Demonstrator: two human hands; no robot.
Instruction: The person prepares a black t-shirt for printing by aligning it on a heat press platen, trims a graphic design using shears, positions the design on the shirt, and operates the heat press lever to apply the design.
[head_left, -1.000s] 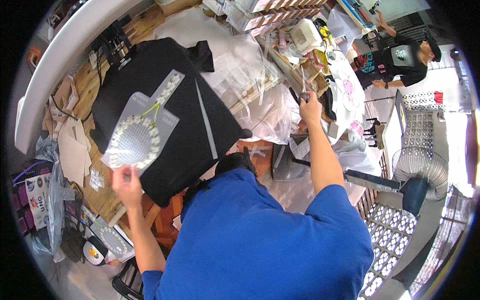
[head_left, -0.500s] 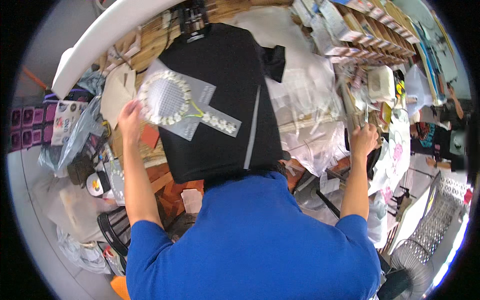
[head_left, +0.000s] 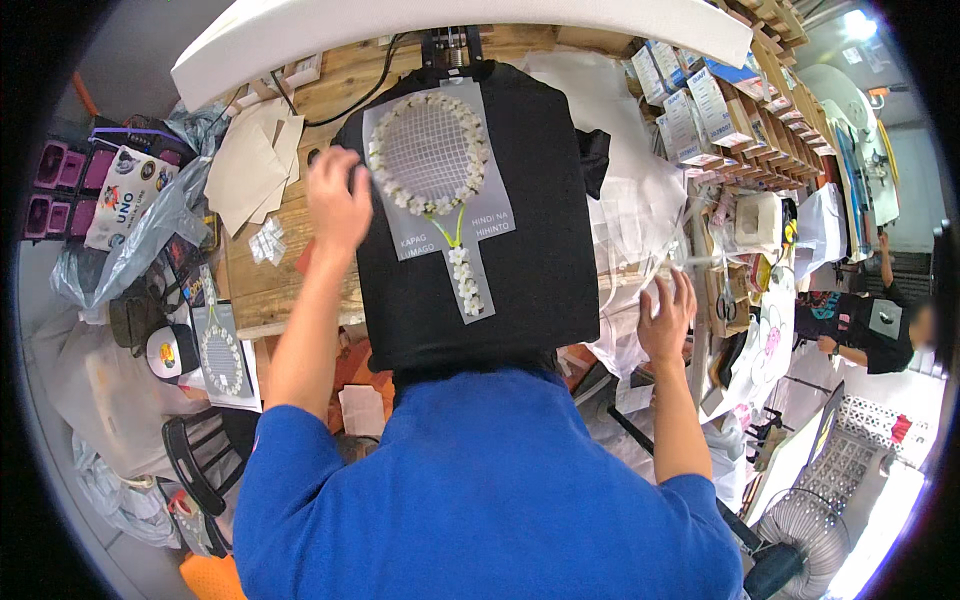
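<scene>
A black T-shirt (head_left: pixel 540 280) is spread on a platen. On it lies a translucent film transfer (head_left: pixel 490 220) with grey lettering and a racket shape of white flowers with a green stem, head upward. My left hand (head_left: pixel 338 195) hovers at the film's left edge, fingers loosely bent and apart, apparently holding nothing. My right hand (head_left: pixel 666 310) is right of the shirt by the crumpled clear sheets (head_left: pixel 630 220), fingers apart and empty. Scissors (head_left: pixel 727 300) lie in a box beyond it.
A wooden table (head_left: pixel 260 295) holds cream paper sheets (head_left: pixel 245 165). A white curved bar (head_left: pixel 460 22) spans the top. Stacked cartons (head_left: pixel 720 115) fill the upper right. A co-worker (head_left: pixel 860 325) is at the far right; a fan (head_left: pixel 800 535) is lower right.
The film has turned upright and now lies centred high on the shirt; my left hand has let go of it. My right hand has left the scissors and moved down.
</scene>
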